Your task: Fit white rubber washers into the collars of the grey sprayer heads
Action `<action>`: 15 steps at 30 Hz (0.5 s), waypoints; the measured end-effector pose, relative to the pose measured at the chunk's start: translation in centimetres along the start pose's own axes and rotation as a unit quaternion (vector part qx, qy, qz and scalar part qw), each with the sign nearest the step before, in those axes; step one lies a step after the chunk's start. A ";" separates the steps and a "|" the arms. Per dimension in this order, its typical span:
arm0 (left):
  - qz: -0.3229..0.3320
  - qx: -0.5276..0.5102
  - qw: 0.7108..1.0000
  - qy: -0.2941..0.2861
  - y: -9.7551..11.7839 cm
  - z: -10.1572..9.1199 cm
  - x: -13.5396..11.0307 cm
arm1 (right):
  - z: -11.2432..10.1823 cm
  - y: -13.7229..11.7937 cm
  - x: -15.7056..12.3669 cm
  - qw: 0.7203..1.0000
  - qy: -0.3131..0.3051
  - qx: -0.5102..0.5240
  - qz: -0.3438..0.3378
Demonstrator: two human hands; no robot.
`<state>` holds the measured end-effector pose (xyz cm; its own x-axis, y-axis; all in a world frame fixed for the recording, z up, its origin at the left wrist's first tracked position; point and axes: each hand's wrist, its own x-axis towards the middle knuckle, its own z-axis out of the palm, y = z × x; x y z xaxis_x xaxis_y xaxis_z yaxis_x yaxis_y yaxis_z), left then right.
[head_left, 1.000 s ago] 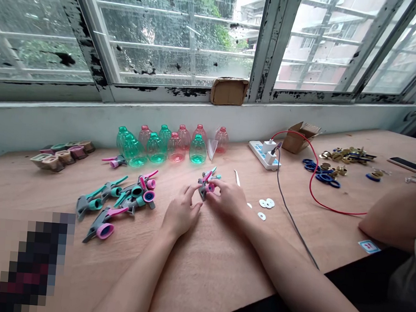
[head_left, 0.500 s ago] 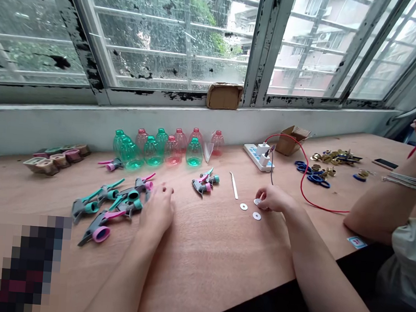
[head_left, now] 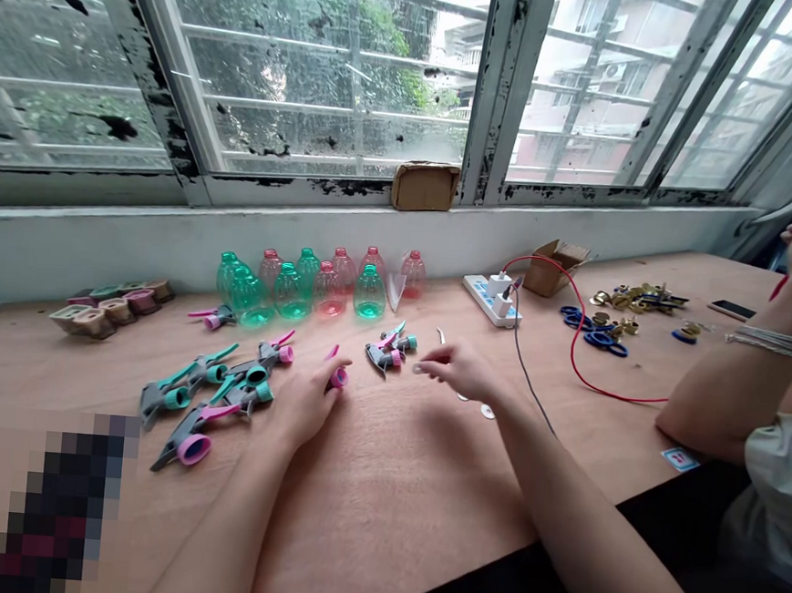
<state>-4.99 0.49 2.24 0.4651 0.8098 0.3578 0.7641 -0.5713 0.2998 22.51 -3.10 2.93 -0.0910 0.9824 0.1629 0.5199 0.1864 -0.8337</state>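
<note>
Fingers of my left hand [head_left: 306, 401] wrap round a spray trigger head with a pink collar [head_left: 339, 379] and pink lever; its body is mostly hidden behind the hand. My right hand [head_left: 464, 371] pinches a small white washer [head_left: 418, 369] at its fingertips, a short way right of the spray head. Beneath the right wrist lie a flat white washer [head_left: 488, 412] and another mostly covered one. White tweezers [head_left: 441, 336] show only their tip behind the right hand. Several grey, teal and pink spray trigger heads [head_left: 244, 394] lie left of my left hand.
Two more trigger heads [head_left: 383, 359] lie between the hands. Green and pink bottles [head_left: 369, 296] line the wall. A power strip [head_left: 482, 296] has a red cable [head_left: 576, 338]. Blue-handled scissors [head_left: 602, 338] and brass parts sit right, near another person's forearm [head_left: 719, 368].
My right hand has lifted a washer off the table and moved left with it. My left hand has moved slightly right, bringing a pink-collared trigger head away from the pile.
</note>
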 end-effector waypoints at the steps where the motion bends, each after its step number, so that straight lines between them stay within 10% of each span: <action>1: 0.009 -0.045 0.999 0.008 0.3 0.1 0.0 | 1.5 -0.8 0.4 0.998 -0.011 0.050 -0.024; 7: 0.008 -0.245 0.970 0.001 2.2 1.8 -0.5 | 8.0 -2.2 1.4 0.980 0.014 0.191 -0.048; 15: -0.003 -0.323 0.946 0.002 2.1 2.8 -0.6 | 8.6 -0.6 0.6 0.983 0.089 0.083 -0.140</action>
<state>-2.42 -0.85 0.19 0.4583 0.8135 0.3580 0.3324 -0.5305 0.7798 14.80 -2.55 -1.02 -0.0531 0.8776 0.4764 0.3480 0.4634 -0.8150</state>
